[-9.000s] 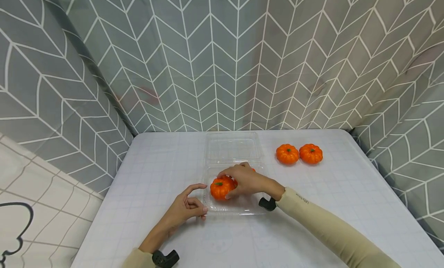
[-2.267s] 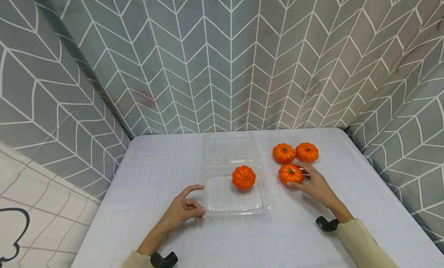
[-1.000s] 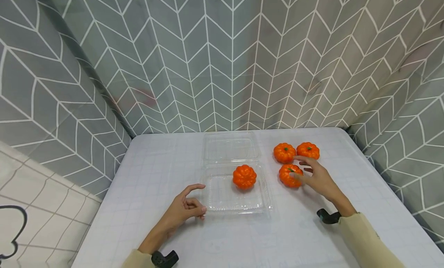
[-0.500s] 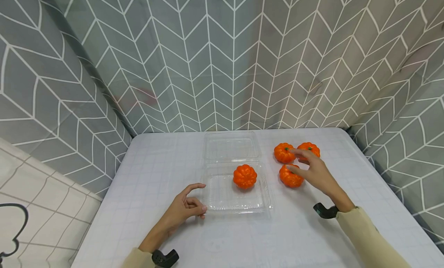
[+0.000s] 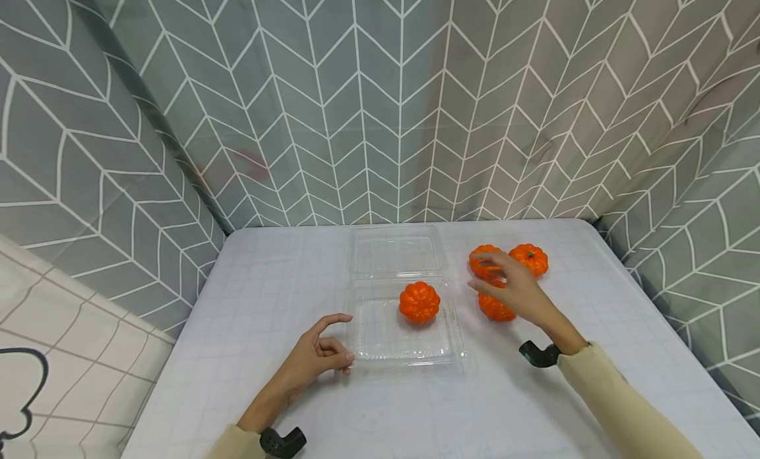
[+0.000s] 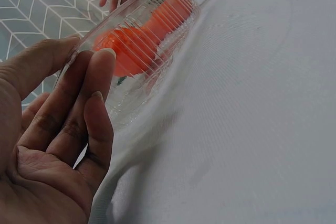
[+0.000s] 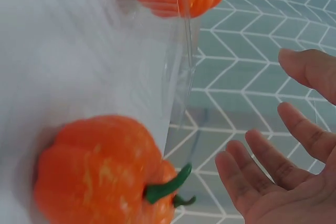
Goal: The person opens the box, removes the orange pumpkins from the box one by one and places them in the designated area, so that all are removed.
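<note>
A clear plastic clamshell box [image 5: 392,343] lies open on the table with one small orange pumpkin [image 5: 419,303] in its base. My left hand [image 5: 315,357] touches the box's left rim with index fingertip and thumb, the other fingers loosely curled. In the left wrist view the fingers lie against the clear wall. My right hand [image 5: 519,291] hovers over the pumpkins at the right, fingers spread, holding nothing. It partly covers the front pumpkin [image 5: 497,309] and the rear left pumpkin [image 5: 478,266]. A green-stemmed pumpkin [image 7: 100,171] sits below the hand in the right wrist view.
Another pumpkin [image 5: 530,258] stands at the back right, beside the rear left one. The box's lid [image 5: 396,254] lies folded back toward the far table edge. A patterned curtain [image 5: 386,116] hangs behind the white table [image 5: 415,413].
Earlier my right hand held a pumpkin inside the box; that pumpkin now sits on the table before the other two. The hand has let go, risen and shifted left. My left hand stays put.
</note>
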{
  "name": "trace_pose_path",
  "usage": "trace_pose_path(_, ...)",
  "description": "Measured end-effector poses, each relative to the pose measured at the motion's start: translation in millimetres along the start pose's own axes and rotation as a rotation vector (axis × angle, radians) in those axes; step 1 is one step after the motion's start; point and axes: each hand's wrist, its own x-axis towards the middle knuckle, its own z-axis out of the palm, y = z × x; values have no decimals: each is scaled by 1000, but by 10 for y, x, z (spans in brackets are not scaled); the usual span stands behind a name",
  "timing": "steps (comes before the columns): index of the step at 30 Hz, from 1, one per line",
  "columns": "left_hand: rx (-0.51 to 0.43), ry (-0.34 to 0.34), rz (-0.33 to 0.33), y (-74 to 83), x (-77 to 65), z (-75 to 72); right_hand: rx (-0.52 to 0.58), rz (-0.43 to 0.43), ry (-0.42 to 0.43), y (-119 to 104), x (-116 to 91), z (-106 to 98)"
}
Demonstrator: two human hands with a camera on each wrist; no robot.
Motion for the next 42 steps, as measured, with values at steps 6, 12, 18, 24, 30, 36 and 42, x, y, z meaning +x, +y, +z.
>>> trace_pose_path(6,5,4,-4,-15,1,-2,28,-52,-18,-65,72,116)
trace_pose_path(12,9,5,1,-16,9,-5,68,-100,-66,-167,150,245)
trace_pose_path(18,9,4,4,-13,8,-5,60,-116,-119,-258,207,371)
trace_pose_path(24,7,5,0,-13,5,-4,72,-113,-193,-347,249,479)
trace_pose_path(30,5,4,1,-12,10,-5,22,-139,-238,-419,297,568)
trace_pose_path(36,8,2,-7,-4,11,-5,-41,-171,-261,-468,342,653)
trace_pose_path(42,8,-2,-2,-3,9,-6,-130,-123,-301,-533,379,712)
